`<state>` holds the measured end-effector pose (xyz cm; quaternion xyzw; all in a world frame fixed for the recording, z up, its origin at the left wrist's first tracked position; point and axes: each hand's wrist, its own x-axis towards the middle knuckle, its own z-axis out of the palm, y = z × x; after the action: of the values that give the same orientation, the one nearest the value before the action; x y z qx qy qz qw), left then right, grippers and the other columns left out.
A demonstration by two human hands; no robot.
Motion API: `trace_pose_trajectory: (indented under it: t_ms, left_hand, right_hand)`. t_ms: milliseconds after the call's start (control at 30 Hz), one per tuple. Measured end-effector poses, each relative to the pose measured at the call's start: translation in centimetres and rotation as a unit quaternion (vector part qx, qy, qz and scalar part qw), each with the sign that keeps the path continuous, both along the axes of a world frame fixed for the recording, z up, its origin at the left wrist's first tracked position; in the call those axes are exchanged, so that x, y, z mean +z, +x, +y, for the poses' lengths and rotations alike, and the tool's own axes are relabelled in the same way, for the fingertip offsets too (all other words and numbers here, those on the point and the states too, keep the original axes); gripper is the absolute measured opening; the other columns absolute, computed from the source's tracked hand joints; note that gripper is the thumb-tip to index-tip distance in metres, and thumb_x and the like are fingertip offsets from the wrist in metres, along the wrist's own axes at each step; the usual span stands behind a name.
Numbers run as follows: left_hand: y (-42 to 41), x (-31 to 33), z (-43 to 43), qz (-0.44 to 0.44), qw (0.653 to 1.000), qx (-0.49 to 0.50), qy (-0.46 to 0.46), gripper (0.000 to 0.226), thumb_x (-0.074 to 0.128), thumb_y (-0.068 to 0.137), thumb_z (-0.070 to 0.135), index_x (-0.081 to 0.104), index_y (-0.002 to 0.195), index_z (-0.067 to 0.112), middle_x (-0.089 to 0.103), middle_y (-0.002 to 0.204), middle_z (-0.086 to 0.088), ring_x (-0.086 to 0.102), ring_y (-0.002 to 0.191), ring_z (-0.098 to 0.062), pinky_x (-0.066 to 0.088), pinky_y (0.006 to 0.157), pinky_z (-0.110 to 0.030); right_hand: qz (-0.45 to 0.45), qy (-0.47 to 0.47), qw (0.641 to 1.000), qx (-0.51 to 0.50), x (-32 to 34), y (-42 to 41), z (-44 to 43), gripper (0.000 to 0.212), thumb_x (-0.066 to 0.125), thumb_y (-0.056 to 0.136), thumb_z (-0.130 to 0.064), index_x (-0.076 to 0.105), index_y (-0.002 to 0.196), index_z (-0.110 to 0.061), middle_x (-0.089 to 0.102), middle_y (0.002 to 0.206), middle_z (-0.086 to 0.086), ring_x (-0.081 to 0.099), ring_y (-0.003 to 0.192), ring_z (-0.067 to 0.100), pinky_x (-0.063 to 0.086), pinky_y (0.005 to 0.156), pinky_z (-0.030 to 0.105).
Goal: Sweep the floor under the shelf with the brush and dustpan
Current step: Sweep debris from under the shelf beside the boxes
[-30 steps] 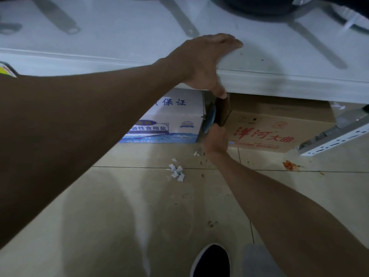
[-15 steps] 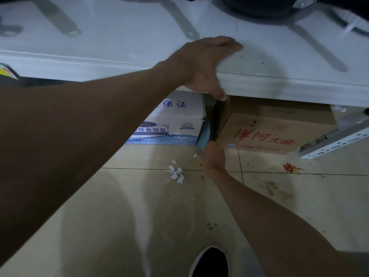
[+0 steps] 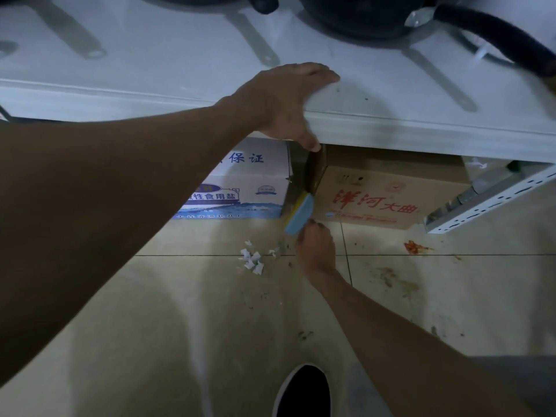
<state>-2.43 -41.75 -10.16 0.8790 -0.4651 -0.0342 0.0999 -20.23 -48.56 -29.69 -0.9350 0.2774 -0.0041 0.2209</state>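
Observation:
My right hand [image 3: 316, 248] is closed on a blue brush [image 3: 298, 216] with a yellow strip. The brush is tilted on edge at the mouth of the dark gap between two boxes under the white shelf [image 3: 391, 123]. My left hand [image 3: 288, 100] grips the shelf's front edge, fingers on top and thumb hanging below it. White paper scraps [image 3: 252, 260] and dark crumbs lie on the beige tiles just left of my right hand. No dustpan is in view.
A white and blue printed box [image 3: 249, 188] and a brown cardboard box [image 3: 376, 195] stand under the shelf. A perforated metal rail [image 3: 487, 200] lies at the right. A red smear [image 3: 412, 247] marks the floor. Dark pans [image 3: 361, 13] sit on the shelf. My shoe [image 3: 304, 389] is below.
My right hand has drawn back toward me, and the blue brush has come out of the gap between the boxes. My left hand has stayed on the shelf edge.

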Motion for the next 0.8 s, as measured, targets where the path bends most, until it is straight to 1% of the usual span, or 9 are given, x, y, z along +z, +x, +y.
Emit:
trace_pose_trajectory:
  t_ms: [67,133,200,300,367,500,600,667,800]
  left_hand:
    - [0.0,-0.1,0.1,-0.002,1.000,-0.001,-0.002,0.115,0.077,0.060,0.066,0.017,0.154,0.035,0.018,0.160,0.011,0.023,0.145,-0.019,0.022,0.114,-0.041]
    - [0.0,-0.1,0.1,-0.005,1.000,-0.004,0.000,0.115,0.076,0.062,0.065,0.016,0.155,0.033,0.017,0.161,0.010,0.021,0.146,-0.019,0.021,0.115,-0.040]
    - [0.2,-0.3,0.1,-0.010,1.000,-0.006,0.005,0.116,0.075,0.062,0.066,0.015,0.155,0.031,0.016,0.162,0.008,0.020,0.147,-0.019,0.020,0.116,-0.041]
    - [0.5,-0.5,0.0,-0.011,1.000,-0.006,0.008,0.119,0.072,0.059,0.070,0.015,0.156,0.031,0.015,0.162,0.008,0.020,0.147,-0.019,0.021,0.118,-0.041]
    - [0.6,-0.6,-0.1,-0.008,1.000,-0.003,0.008,0.119,0.072,0.059,0.070,0.015,0.156,0.031,0.015,0.162,0.009,0.019,0.147,-0.018,0.021,0.118,-0.040]
    - [0.6,-0.5,-0.1,-0.008,1.000,-0.007,0.003,0.119,0.073,0.060,0.069,0.015,0.156,0.030,0.015,0.162,0.008,0.018,0.148,-0.018,0.020,0.118,-0.039]
    - [0.6,-0.4,-0.1,-0.009,1.000,-0.008,0.005,0.119,0.073,0.060,0.069,0.014,0.156,0.031,0.014,0.162,0.008,0.018,0.148,-0.018,0.020,0.118,-0.040]
    - [0.4,-0.4,-0.1,-0.012,1.000,-0.005,0.007,0.118,0.073,0.061,0.069,0.014,0.156,0.031,0.014,0.162,0.008,0.018,0.148,-0.019,0.020,0.117,-0.040]
    - [0.1,-0.2,-0.1,-0.016,1.000,-0.005,0.005,0.117,0.073,0.061,0.069,0.015,0.155,0.031,0.016,0.162,0.009,0.021,0.147,-0.020,0.023,0.117,-0.042]
  right_hand:
    - [-0.013,-0.021,0.999,0.024,0.5,1.5,-0.6,0.023,0.044,0.096,-0.011,0.059,0.109,0.001,0.063,0.105,0.018,0.063,0.097,0.030,0.047,0.075,0.033]
    - [-0.002,-0.046,0.997,0.059,0.9,3.1,-1.2,0.023,0.044,0.097,-0.009,0.059,0.111,0.001,0.063,0.109,0.018,0.062,0.100,0.030,0.047,0.076,0.032]
    - [0.008,-0.060,0.995,0.081,1.0,4.9,-2.0,0.021,0.047,0.097,-0.010,0.061,0.110,0.001,0.065,0.108,0.018,0.064,0.097,0.029,0.044,0.071,0.028]
    - [0.014,-0.067,0.994,0.090,0.8,7.3,-2.9,0.017,0.059,0.093,-0.011,0.061,0.108,-0.002,0.066,0.106,0.016,0.065,0.090,0.026,0.050,0.070,0.029]
    - [0.032,-0.075,0.993,0.087,0.8,7.9,-3.0,0.019,0.057,0.093,-0.007,0.059,0.111,-0.002,0.062,0.110,0.016,0.064,0.094,0.027,0.051,0.073,0.031]
    - [0.043,-0.067,0.993,0.084,0.2,6.8,-2.6,0.024,0.052,0.095,-0.007,0.055,0.118,-0.001,0.058,0.115,0.019,0.060,0.101,0.027,0.047,0.075,0.029]
    - [0.052,-0.043,0.995,0.070,-0.7,5.0,-2.1,0.021,0.051,0.093,-0.002,0.057,0.113,0.002,0.059,0.114,0.022,0.060,0.102,0.032,0.045,0.075,0.032]
    - [0.044,-0.029,0.997,0.055,-0.9,4.0,-2.0,0.020,0.054,0.090,-0.001,0.059,0.110,0.004,0.061,0.112,0.024,0.061,0.102,0.035,0.048,0.077,0.034]
    - [0.053,-0.028,0.997,0.055,-1.0,2.1,-1.9,0.026,0.061,0.090,-0.013,0.060,0.111,0.001,0.061,0.112,0.021,0.061,0.102,0.034,0.049,0.079,0.035]
